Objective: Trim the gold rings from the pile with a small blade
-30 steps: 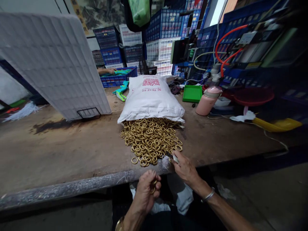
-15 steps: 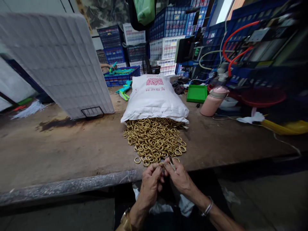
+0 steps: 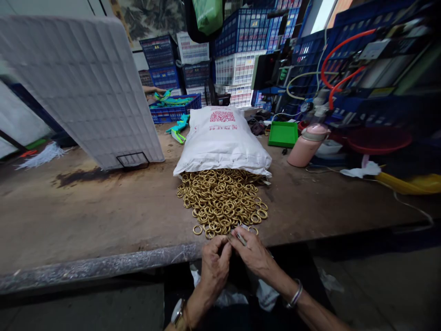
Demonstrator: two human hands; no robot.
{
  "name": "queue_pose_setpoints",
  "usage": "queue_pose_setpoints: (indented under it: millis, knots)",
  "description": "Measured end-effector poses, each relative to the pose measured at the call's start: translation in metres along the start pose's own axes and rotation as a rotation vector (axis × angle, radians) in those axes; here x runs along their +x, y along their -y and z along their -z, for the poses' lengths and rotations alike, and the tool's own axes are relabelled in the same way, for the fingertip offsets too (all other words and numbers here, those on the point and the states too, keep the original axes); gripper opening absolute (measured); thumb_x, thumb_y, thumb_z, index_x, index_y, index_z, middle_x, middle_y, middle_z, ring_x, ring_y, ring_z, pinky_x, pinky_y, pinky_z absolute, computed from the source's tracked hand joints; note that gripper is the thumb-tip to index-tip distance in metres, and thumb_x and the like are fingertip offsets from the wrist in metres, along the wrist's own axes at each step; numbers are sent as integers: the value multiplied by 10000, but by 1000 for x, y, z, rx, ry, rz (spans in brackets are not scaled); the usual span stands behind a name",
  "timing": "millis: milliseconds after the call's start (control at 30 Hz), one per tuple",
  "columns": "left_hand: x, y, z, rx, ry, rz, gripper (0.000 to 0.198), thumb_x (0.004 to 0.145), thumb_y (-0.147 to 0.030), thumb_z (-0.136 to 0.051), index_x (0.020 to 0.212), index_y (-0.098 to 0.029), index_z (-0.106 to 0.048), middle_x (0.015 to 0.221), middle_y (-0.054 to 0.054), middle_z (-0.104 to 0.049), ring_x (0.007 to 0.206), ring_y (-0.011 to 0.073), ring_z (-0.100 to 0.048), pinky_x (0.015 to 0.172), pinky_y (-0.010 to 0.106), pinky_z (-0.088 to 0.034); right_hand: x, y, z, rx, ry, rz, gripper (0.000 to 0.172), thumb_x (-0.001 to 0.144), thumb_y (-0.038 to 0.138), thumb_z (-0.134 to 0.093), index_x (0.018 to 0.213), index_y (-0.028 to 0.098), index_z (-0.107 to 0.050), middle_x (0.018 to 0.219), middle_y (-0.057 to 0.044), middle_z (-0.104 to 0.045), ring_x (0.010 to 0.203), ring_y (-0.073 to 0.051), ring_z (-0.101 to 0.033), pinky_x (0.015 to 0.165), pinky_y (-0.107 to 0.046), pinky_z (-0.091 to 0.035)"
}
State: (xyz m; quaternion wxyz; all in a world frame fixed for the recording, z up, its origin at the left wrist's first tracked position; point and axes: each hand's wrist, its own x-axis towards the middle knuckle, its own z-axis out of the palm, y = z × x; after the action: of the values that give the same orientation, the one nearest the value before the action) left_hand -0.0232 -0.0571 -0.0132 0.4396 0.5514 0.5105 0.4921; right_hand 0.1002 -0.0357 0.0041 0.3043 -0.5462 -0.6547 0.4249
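Note:
My left hand point(image 3: 215, 262) is closed at the table's front edge, its thumb and fingers pinched together. A bit of what looks like a gold-coloured ring shows at its fingertips, mostly hidden. Against it, fingertips meeting, is my right hand point(image 3: 253, 253), closed round a slim grey metal tool point(image 3: 241, 238) whose working end I cannot make out. Just beyond both hands lies a heap of gold-coloured metal rings point(image 3: 220, 200), spilling from the mouth of a white woven sack point(image 3: 223, 145) with red print. One loose ring point(image 3: 197, 230) rests left of the heap.
A tall white padded panel point(image 3: 86, 92) stands on the left of the wooden table point(image 3: 131, 216). To the right are a green tray point(image 3: 283, 134), a pink bottle point(image 3: 308, 146) and a machine with red hoses point(image 3: 339, 87). Behind, another person's arm point(image 3: 151, 89) reaches toward a blue crate point(image 3: 175, 112).
My fingertips have drawn closer together and my left hand has turned slightly. The tool in my right hand has tilted, and its dark end no longer shows. The heap looks unchanged.

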Motion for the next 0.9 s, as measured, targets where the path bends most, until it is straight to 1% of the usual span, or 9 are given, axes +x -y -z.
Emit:
queue_pose_setpoints:
  millis: [67, 167, 333, 433, 600, 667, 733, 833, 900]
  knots:
    - [-1, -2, 0, -86, 23, 45, 140, 765, -245, -519, 715, -154, -614, 663, 2, -580, 636, 129, -506, 623, 220, -391, 2, -2, -2, 3, -12, -26, 249, 805, 369, -406, 626, 195, -410, 587, 57, -386, 569, -98, -382, 544, -221, -317]
    - [-3, -7, 1, -242, 60, 180, 148, 768, -281, -537, 707, -150, -569, 592, -34, -503, 535, 80, -429, 527, 180, -354, 3, -2, -4, 9, -36, -36, 261, 805, 383, -395, 626, 194, -416, 587, 58, -378, 567, -98, -374, 536, -220, -307]
    - [-6, -12, 1, -395, 111, 383, 218, 768, -378, -542, 777, -164, -498, 525, -75, -426, 384, 30, -294, 372, 147, -229, 0, 4, -5, 44, -47, -20, 279, 808, 398, -382, 627, 191, -431, 593, 53, -402, 581, -101, -395, 560, -226, -322]
    - [-7, -12, 0, -467, 142, 409, 244, 780, -416, -518, 799, -178, -469, 539, -74, -443, 359, 24, -289, 342, 142, -204, -1, 7, -4, 105, -36, -34, 284, 803, 408, -390, 639, 186, -461, 595, 45, -446, 588, -107, -419, 570, -230, -335]
    - [-8, -16, 1, -516, 156, 411, 275, 772, -435, -530, 737, -171, -459, 560, -65, -451, 373, 18, -298, 336, 129, -202, -2, 4, 0, 216, -16, -74, 302, 814, 407, -370, 636, 189, -478, 556, 39, -488, 551, -111, -449, 560, -229, -353]
    - [-9, -18, 1, -505, 150, 422, 275, 770, -436, -532, 741, -173, -459, 562, -63, -459, 379, 20, -307, 339, 127, -207, -3, 0, 2, 165, -53, -69, 303, 827, 392, -345, 647, 191, -483, 563, 34, -494, 556, -116, -463, 564, -229, -357]
    - [-10, -19, 1, -481, 135, 425, 274, 771, -442, -526, 754, -178, -456, 562, -62, -469, 379, 23, -314, 340, 127, -213, -6, -3, 5, 25, -78, -13, 264, 827, 349, -344, 673, 192, -492, 593, 23, -507, 578, -122, -471, 575, -230, -355]
    - [-10, -20, 0, -446, 112, 396, 286, 761, -457, -530, 752, -183, -447, 541, -71, -455, 370, 25, -312, 343, 132, -228, -12, -6, 7, -209, -14, 119, 137, 774, 194, -365, 754, 200, -501, 653, 8, -541, 604, -129, -483, 582, -228, -341]
    - [-10, -21, -1, -421, 103, 371, 304, 745, -470, -542, 738, -182, -445, 516, -79, -429, 366, 26, -305, 346, 135, -234, -16, -7, 7, -318, 30, 176, 196, 699, 97, -360, 799, 203, -491, 686, -1, -562, 625, -134, -499, 593, -229, -334]
